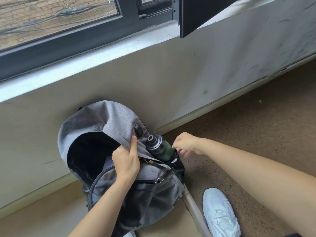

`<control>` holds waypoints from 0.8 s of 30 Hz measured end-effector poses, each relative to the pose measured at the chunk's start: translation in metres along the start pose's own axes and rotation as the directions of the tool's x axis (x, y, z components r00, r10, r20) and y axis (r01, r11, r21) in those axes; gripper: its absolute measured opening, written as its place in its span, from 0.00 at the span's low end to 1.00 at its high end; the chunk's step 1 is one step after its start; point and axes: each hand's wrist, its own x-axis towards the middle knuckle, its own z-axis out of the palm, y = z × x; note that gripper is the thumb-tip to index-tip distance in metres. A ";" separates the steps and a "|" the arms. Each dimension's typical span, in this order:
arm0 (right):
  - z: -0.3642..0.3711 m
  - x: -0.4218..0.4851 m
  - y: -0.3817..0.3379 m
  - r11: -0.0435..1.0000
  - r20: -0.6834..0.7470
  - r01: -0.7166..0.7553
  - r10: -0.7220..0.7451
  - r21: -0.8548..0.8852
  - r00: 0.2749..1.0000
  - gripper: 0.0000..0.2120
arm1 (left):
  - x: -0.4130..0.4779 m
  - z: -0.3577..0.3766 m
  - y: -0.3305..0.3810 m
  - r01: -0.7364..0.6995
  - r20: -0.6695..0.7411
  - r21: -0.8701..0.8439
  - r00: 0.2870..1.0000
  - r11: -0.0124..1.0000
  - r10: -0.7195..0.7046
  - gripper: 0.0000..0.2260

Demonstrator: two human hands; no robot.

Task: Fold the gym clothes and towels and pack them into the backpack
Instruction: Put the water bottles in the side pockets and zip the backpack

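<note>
Head view: backpack [153, 187] flap pinched in left grip [125, 161].

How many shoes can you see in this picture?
1 for sure: a white sneaker right of the backpack. A white sliver at the bottom edge, below the backpack, may be a second shoe, mostly hidden.

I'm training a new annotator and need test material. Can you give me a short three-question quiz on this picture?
1. True or false: the backpack has its main compartment zipped shut.
2. Where does the green bottle sit? A) on the windowsill B) in the backpack's side pocket C) flat on the floor
3. Fill in: the left hand has its grip on the backpack's ____.
Key: 1 false; 2 B; 3 opening edge.
</note>
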 end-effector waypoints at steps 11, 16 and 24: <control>0.004 0.006 0.006 0.966 -0.068 0.193 -0.208 -0.172 0.976 0.10 | -0.006 0.004 0.005 0.073 -0.001 -0.012 0.997 0.997 -0.073 0.19; -0.003 0.002 0.004 0.960 0.013 0.264 -0.264 -0.097 0.964 0.09 | -0.008 0.004 0.004 0.067 0.020 -0.013 0.998 0.998 -0.067 0.19; -0.016 -0.028 -0.059 0.876 0.273 0.482 -0.458 -0.025 0.846 0.20 | -0.005 0.007 0.002 0.014 -0.035 -0.017 0.999 1.000 -0.015 0.19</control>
